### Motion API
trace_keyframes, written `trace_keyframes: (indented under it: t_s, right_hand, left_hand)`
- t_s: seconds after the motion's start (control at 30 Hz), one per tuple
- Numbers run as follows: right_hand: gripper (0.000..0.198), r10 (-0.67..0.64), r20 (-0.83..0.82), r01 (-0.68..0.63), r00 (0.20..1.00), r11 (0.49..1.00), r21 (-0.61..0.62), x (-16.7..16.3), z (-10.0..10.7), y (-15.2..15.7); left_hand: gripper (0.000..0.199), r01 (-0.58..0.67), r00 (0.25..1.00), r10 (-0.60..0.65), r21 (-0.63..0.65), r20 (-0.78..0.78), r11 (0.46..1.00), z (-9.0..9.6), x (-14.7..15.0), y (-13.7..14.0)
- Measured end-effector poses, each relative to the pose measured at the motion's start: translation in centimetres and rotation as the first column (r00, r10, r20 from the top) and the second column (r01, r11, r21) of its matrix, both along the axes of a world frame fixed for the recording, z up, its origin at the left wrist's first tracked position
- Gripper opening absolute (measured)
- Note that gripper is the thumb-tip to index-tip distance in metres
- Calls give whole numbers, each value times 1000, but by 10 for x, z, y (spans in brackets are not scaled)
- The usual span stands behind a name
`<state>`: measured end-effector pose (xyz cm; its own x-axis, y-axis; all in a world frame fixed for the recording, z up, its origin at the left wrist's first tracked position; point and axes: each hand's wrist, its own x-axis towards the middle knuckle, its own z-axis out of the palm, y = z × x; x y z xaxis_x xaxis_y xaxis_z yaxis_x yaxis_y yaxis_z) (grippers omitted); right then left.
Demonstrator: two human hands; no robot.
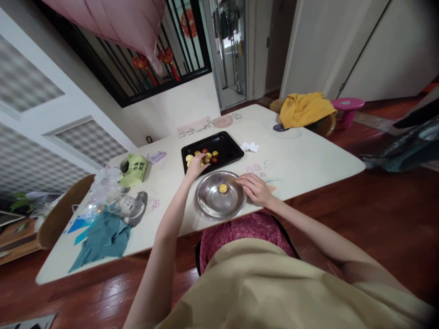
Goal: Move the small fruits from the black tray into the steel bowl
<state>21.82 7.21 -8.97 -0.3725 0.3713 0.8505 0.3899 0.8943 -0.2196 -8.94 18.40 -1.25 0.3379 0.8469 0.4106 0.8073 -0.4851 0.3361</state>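
Note:
My left hand point(196, 166) reaches into the near left part of a black tray point(230, 151), fingers and thumb apart around the small round fruits there. Several of these fruits point(215, 154) are yellow-green, and a few are dark red. In front of the tray stands a round steel basin point(219, 208) with a single yellow fruit point(222, 188) in it. My right hand point(256, 188) is over the basin's right rim, its fingers together and bent inward. Something small and brownish shows at its fingertips, too small to name.
A crumpled white tissue point(250, 147) lies right of the tray. On the left of the white table point(308, 157) are a green package point(134, 169), clear plastic bags point(106, 187) and a teal cloth point(104, 240). A yellow garment point(305, 109) hangs over a chair beyond the table.

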Motion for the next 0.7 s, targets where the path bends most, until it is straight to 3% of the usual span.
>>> trace_keyframes:
  t_s: [0.13,0.23,0.37,0.5,0.7]
  right_hand:
    - [33,15,5,-15,1000,1000,17,0,0,1]
    - [34,29,7,-29,1000,1000,8,0,0,1]
    - [34,8,26,-8,1000,1000,-13,0,2,1]
    - [34,6,36,-5,999,1000,-12,0,2,0]
    - [37,9,36,-7,999,998,-63,0,0,1]
  left_hand:
    - [32,19,948,-54,114,315,993,11,-2,-38]
    - [28,76,927,-116,123,358,989,17,-1,-76]
    - [30,165,963,-172,47,206,985,18,2,-120]
    - [28,213,977,-210,-102,34,972,12,8,-143]
    - [24,95,980,-133,-239,-148,966,10,16,-150]
